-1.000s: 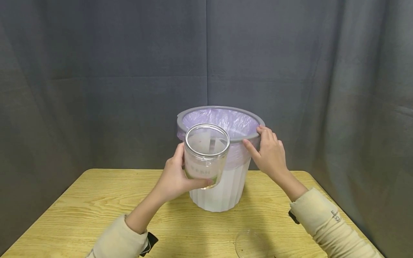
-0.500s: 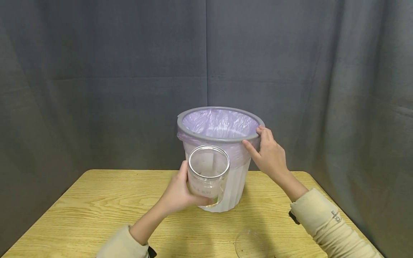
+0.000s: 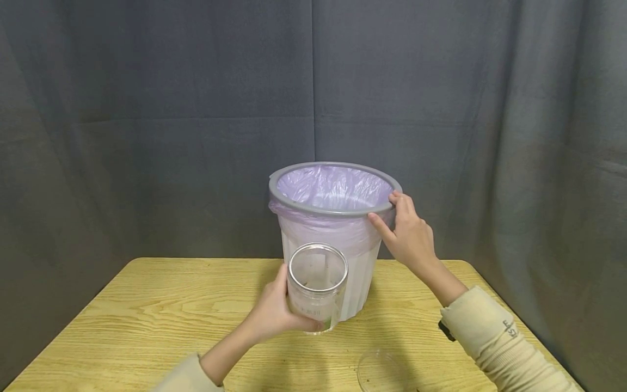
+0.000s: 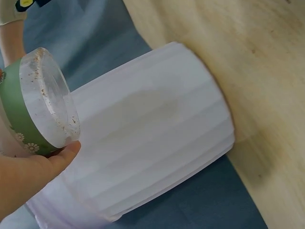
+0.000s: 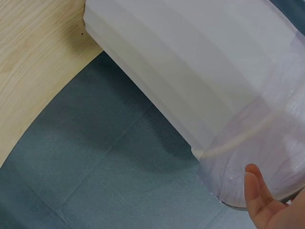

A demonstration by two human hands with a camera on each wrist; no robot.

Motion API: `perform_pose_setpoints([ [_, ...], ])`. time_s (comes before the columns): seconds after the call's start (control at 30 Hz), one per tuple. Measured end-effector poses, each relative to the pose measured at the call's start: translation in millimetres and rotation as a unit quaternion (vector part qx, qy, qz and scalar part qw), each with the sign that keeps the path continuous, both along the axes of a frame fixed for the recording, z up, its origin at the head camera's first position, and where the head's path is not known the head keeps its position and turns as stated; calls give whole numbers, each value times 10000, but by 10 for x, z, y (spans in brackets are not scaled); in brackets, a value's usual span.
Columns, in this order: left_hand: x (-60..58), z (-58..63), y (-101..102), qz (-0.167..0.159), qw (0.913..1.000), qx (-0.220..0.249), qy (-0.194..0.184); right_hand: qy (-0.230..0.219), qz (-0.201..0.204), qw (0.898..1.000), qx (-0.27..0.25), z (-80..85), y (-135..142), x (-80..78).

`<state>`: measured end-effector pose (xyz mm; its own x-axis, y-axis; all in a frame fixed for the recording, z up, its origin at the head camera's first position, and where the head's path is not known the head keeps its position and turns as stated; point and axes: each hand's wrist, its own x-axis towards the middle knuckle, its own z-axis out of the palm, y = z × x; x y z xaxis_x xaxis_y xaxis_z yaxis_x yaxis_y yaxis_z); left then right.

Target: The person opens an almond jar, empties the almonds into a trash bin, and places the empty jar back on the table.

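Note:
My left hand (image 3: 274, 313) grips a clear plastic jar (image 3: 315, 299) with a silver rim, its open mouth tipped up toward the head camera. The left wrist view shows the jar's green daisy label (image 4: 28, 114) and brown crumbs on its base. Behind the jar stands a white ribbed trash can (image 3: 360, 280), lined with a purple plastic bag (image 3: 338, 188) under a grey ring. My right hand (image 3: 411, 239) holds the can's rim at the right, thumb outside and fingers over the edge. The jar is in front of the can, below its rim.
A clear round lid (image 3: 382, 373) lies on the wooden table (image 3: 171, 305) near the front edge. A few dark specks dot the tabletop. Grey curtains (image 3: 196, 136) hang behind and on both sides.
My left hand has lowered the jar from near the can's rim to in front of its lower wall. My right hand has stayed on the rim.

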<state>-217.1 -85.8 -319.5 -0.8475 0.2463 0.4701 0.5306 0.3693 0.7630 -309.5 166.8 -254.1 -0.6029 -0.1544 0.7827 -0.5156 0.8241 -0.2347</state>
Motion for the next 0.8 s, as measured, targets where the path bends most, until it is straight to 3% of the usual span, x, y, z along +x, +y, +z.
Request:
perform_pose_setpoints([
  [0.37,33,-165,13,-17,9998,-81,-166,-42,34,10000,-2,-2,8,-21],
  [0.8,24,-339,39,-327,9989,-158,-292,-69,77,9999,13,9,9,-10],
])
